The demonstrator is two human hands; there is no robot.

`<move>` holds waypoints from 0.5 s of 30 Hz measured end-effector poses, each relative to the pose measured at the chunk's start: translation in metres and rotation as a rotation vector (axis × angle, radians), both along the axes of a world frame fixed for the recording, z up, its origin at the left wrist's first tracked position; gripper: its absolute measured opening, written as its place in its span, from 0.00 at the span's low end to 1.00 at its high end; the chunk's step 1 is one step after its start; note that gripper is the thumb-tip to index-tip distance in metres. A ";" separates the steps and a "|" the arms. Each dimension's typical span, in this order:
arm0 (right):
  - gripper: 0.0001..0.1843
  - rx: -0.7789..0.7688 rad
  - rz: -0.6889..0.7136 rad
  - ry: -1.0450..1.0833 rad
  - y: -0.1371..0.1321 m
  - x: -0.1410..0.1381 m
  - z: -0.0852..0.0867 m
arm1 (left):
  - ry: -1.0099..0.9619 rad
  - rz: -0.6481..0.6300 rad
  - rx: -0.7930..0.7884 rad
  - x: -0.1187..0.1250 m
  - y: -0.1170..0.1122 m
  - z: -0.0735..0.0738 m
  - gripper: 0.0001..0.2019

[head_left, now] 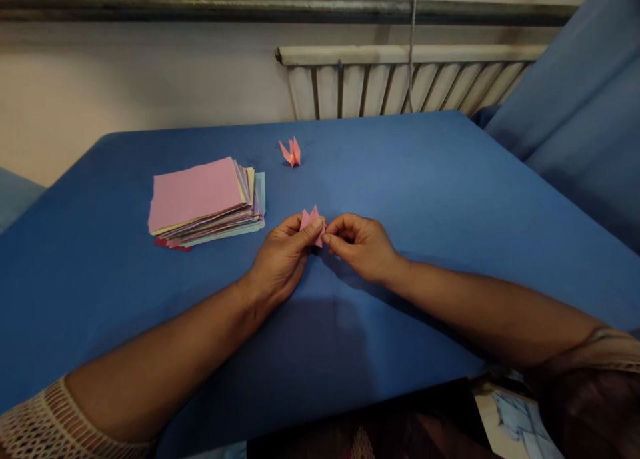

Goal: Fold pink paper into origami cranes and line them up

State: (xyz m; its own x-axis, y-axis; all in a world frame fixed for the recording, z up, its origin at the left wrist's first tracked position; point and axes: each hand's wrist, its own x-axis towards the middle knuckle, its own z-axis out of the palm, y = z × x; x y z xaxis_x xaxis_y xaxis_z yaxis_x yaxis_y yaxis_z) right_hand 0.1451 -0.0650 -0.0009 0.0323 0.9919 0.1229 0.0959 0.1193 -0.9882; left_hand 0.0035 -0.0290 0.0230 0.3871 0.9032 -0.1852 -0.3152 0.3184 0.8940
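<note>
Folding by hand, seen from the head view. The blue worktop (425,179) spans most of the frame. On it, left of centre, lies a stack of paper (197,191) in several colours, pink uppermost, its edges uneven. The left hand (283,262), at the centre of the frame, has a firm grip: the thumb presses the face of the pink folded paper (313,214), with fingers behind it. The right hand (367,249), just right of centre, has a narrow grip, thumb and forefinger tips together at the paper's right edge. The step in hand appears to be working a fold at that edge. Done well, it calls for a steady left thumb as anchor, small movements of the right fingertips, layers aligned before the crease is pressed, and light force, since thin points are likely to bend or tear. The pink folded paper is at the centre of the frame, in both hands. Its 2 upper points aim toward the top of the frame; its lower end narrows downward. The long axis runs nearly vertical, leaning slightly from upper left to lower right; the thumb hides the middle. Smallest, the coral folded piece (295,154) stands above centre, points up, apart from both hands.
</note>
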 end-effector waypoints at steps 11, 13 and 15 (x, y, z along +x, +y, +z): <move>0.04 0.093 0.071 -0.240 -0.001 0.014 0.010 | 0.092 -0.047 0.102 -0.004 0.006 -0.002 0.10; 0.04 0.073 0.091 -0.206 -0.002 0.014 0.009 | 0.114 -0.059 0.113 -0.004 0.006 -0.002 0.10; 0.03 0.053 0.092 -0.142 -0.003 0.012 0.008 | 0.120 -0.060 0.119 -0.005 0.006 -0.002 0.11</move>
